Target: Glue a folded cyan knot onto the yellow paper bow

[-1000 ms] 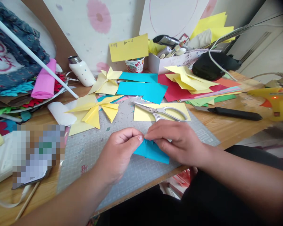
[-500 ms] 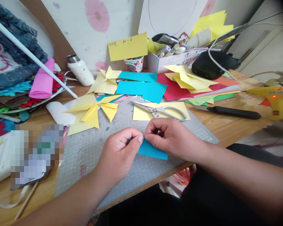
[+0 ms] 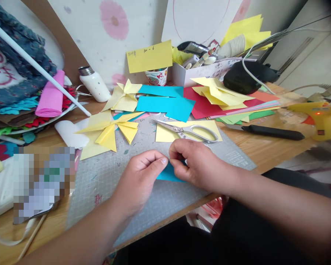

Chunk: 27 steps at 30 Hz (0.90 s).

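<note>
A small piece of blue paper (image 3: 169,173) is pinched between my two hands over the grey cutting mat (image 3: 99,184). My left hand (image 3: 143,176) grips its near-left part, thumb against the fingers. With curled fingers, my right hand (image 3: 195,162) holds the upper right side and covers much of the sheet. Just beyond my right hand, silver scissors (image 3: 193,131) lie on a pale yellow sheet (image 3: 165,136). Folded yellow paper pieces (image 3: 107,138) rest on the mat to the left, and flat blue strips (image 3: 154,103) lie farther back.
A knife with a black handle (image 3: 273,132) and a yellow glue gun (image 3: 320,117) lie to the right. Coloured sheets (image 3: 206,106) are stacked behind. A white bottle (image 3: 95,84), a paper cup (image 3: 157,77) and a box of tools (image 3: 184,75) stand by the wall. A blurred-out phone (image 3: 44,187) lies left.
The blue paper has turned between my hands, so less of it shows below the fingers. My right hand has curled over more of it; the left has shifted slightly.
</note>
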Available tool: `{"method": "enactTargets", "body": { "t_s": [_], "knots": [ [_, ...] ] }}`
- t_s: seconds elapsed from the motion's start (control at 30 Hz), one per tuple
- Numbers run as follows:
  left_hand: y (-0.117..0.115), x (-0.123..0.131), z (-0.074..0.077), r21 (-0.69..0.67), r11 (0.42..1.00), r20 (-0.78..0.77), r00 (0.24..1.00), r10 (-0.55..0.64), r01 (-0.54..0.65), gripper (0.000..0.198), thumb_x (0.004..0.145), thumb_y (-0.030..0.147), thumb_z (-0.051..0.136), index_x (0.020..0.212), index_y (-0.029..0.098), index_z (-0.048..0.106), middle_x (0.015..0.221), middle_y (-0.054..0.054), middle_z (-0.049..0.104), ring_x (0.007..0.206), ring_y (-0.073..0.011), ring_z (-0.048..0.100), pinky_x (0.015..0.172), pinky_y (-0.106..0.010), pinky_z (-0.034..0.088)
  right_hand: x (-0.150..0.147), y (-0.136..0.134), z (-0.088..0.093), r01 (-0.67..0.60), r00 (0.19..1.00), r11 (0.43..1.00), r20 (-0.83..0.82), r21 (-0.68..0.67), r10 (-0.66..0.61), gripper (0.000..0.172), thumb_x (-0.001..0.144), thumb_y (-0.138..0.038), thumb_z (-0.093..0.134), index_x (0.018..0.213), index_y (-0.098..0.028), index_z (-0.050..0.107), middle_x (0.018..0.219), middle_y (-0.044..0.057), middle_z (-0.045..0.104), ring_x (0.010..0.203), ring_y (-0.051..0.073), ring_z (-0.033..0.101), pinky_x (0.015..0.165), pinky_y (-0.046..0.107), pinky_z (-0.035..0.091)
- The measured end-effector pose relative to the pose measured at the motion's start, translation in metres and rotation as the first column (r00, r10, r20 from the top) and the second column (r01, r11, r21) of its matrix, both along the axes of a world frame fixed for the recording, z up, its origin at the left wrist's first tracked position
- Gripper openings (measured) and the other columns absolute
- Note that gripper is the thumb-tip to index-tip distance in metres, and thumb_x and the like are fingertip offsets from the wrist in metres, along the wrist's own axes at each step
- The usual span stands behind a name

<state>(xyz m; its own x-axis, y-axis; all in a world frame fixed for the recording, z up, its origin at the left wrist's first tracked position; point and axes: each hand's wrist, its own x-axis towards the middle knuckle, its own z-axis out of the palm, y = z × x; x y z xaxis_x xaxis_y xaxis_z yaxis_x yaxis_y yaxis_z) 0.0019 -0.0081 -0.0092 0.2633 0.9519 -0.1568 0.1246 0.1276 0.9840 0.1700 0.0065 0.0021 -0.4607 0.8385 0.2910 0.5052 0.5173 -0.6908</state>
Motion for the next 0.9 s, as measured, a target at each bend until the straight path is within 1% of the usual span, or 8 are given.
{"method": "enactTargets", "body": {
  "t_s": [0.17,0.3,0.37,0.43,0.53,0.7,0.8,0.9],
  "knots": [
    [0.003,-0.006,-0.004,0.055,0.998,-0.046,0.998,-0.040,0.043,0.022,0.085,0.035,0.058,0.070,0.019,0.060,0.063,0.003,0.050,0.062,-0.0114,0.042,0.056,-0.023,0.035,0.010,0.005,0.002,-0.100,0.989,0.977,-0.124,-0.187,0.078,0.004,0.076,-0.016,0.055,0.072,-0.016,0.053,0.067,-0.002,0.053,0.059,0.008,0.045,0.055,0.020,0.036],
    [0.002,-0.010,-0.010,0.160,0.986,-0.110,0.991,0.071,-0.053,0.020,0.086,0.035,0.057,0.073,0.020,0.060,0.063,0.003,0.051,0.062,-0.0122,0.044,0.056,-0.023,0.035,0.022,0.009,0.001,-0.208,0.912,0.854,-0.410,-0.477,-0.007,0.019,0.086,-0.033,0.054,0.082,-0.015,0.059,0.075,0.001,0.059,0.067,0.010,0.053,0.062,0.023,0.043],
    [0.001,-0.011,-0.011,0.203,0.975,-0.111,0.987,0.118,-0.094,0.019,0.086,0.034,0.057,0.074,0.020,0.060,0.067,0.002,0.056,0.064,-0.0129,0.047,0.057,-0.024,0.037,0.026,0.010,-0.001,-0.249,0.875,0.794,-0.479,-0.555,-0.060,0.021,0.085,-0.035,0.056,0.082,-0.015,0.059,0.076,0.002,0.059,0.067,0.010,0.053,0.061,0.023,0.044],
    [0.000,-0.011,-0.011,0.233,0.964,-0.108,0.982,0.156,-0.127,0.017,0.086,0.034,0.057,0.076,0.020,0.061,0.071,0.001,0.058,0.064,-0.0131,0.047,0.058,-0.024,0.037,0.027,0.010,-0.002,-0.267,0.867,0.765,-0.493,-0.587,-0.076,0.017,0.081,-0.031,0.061,0.081,-0.014,0.059,0.073,0.000,0.057,0.063,0.008,0.051,0.059,0.022,0.043],
    [0.001,-0.010,-0.009,0.218,0.968,-0.099,0.984,0.146,-0.122,0.017,0.086,0.034,0.057,0.076,0.021,0.061,0.068,0.002,0.055,0.063,-0.0126,0.044,0.057,-0.024,0.037,0.026,0.008,-0.003,-0.231,0.881,0.776,-0.465,-0.587,-0.089,0.012,0.076,-0.024,0.064,0.079,-0.014,0.060,0.066,-0.002,0.054,0.058,0.007,0.047,0.054,0.021,0.039],
    [0.002,-0.007,-0.005,0.063,0.998,-0.046,0.999,-0.014,0.017,0.013,0.082,0.036,0.062,0.082,0.023,0.065,0.071,0.003,0.057,0.067,-0.0125,0.048,0.060,-0.024,0.038,0.022,0.005,-0.004,-0.163,0.916,0.825,-0.394,-0.542,-0.078,0.009,0.075,-0.022,0.063,0.076,-0.013,0.062,0.065,-0.001,0.057,0.058,0.008,0.048,0.053,0.021,0.038],
    [0.002,-0.006,-0.003,0.049,0.997,-0.117,0.992,-0.050,0.056,0.016,0.082,0.038,0.061,0.082,0.023,0.066,0.072,0.002,0.060,0.070,-0.0135,0.050,0.064,-0.026,0.040,0.020,0.005,-0.005,-0.150,0.921,0.838,-0.382,-0.524,-0.074,0.008,0.075,-0.022,0.062,0.076,-0.014,0.063,0.067,-0.001,0.059,0.058,0.008,0.049,0.054,0.022,0.039],
    [0.001,-0.005,0.002,0.109,0.993,-0.249,0.968,-0.013,0.041,0.018,0.083,0.036,0.058,0.076,0.022,0.066,0.069,0.003,0.059,0.066,-0.0129,0.049,0.061,-0.025,0.038,0.017,0.004,-0.006,-0.134,0.913,0.861,-0.400,-0.490,-0.085,0.005,0.073,-0.019,0.064,0.074,-0.015,0.063,0.067,-0.002,0.060,0.059,0.008,0.049,0.055,0.022,0.038]
  ]
}}
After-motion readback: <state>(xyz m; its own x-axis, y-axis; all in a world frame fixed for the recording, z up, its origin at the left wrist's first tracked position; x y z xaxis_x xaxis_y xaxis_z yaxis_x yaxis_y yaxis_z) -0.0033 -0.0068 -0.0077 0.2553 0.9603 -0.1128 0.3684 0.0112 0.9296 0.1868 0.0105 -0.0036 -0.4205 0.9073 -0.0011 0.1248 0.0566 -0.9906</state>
